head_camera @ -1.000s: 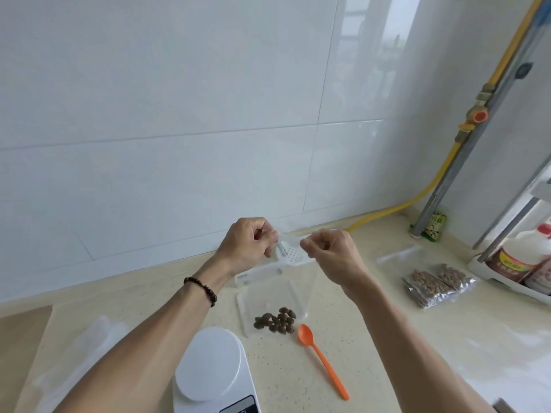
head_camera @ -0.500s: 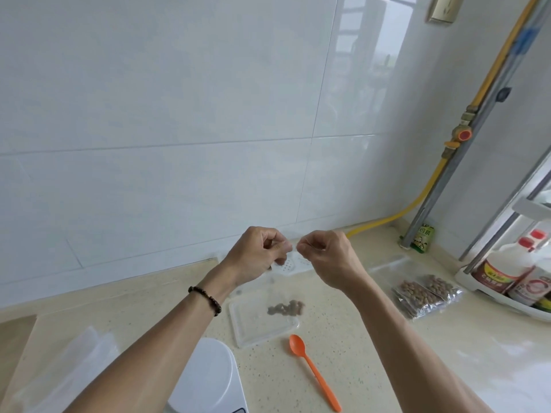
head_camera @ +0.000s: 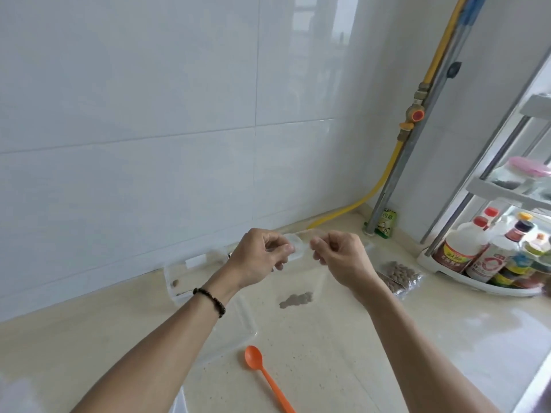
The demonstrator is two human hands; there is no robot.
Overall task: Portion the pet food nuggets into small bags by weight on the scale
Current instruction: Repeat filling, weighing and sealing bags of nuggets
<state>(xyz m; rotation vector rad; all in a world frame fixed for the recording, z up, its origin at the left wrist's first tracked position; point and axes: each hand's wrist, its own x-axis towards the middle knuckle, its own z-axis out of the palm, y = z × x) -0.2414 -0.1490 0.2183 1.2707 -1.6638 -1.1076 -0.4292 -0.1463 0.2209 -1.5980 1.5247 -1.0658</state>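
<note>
Sealing step, by the look of it: both hands hold a small clear bag (head_camera: 301, 272) up above the counter (head_camera: 343, 353), a cluster of nuggets (head_camera: 295, 300) sagging at its bottom. Left hand (head_camera: 258, 257) pinches the bag's top strip between thumb and curled fingers; right hand (head_camera: 340, 257) pinches the same strip just beside it at 3 o'clock, fingers likewise curled. Whether the strip is fully closed cannot be told. Next move probably calls for running the pinch along the strip, then setting the bag with the filled bags (head_camera: 399, 275) lying at 3 o'clock. Orange spoon (head_camera: 265, 377) lies at 6 o'clock. Clear tray (head_camera: 235, 332) sits under the left forearm. Scale not visible.
</note>
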